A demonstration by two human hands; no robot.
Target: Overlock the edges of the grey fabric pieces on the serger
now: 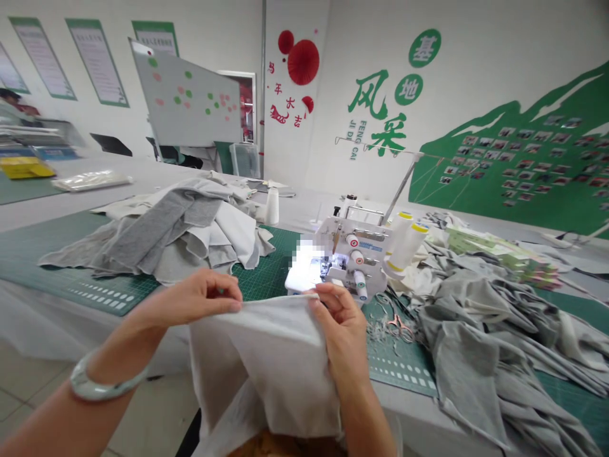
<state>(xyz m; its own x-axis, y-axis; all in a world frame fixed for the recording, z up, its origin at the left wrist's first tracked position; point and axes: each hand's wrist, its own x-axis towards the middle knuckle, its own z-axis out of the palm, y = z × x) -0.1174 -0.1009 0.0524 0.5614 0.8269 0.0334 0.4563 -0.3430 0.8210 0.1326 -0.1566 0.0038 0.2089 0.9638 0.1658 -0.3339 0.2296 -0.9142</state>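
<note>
Pale grey, soft cloth point(285, 355) is pinched by its upper edge between thumb and fingers of both my left hand point(190, 295) and my right hand point(345, 324), the rest hanging below in folds. It is just in front of the white overlock sewing machine point(378, 273), above the near table edge. If I pulled unevenly, I think the stretch between my grips could skew the edge; a loosened pinch could let it curl or drop. The hanging folds might get caught under the edge if brought to the machine unsmoothed, and fingers too near its lit needle area could be nicked. Beside it, loose thread scraps point(378, 327) could cling to the fabric, and the small copper-handled scissors point(399, 327) might snag it. Farther right, the rumpled grey fabric heap point(476, 336) could slide onto those scissors if nudged.
</note>
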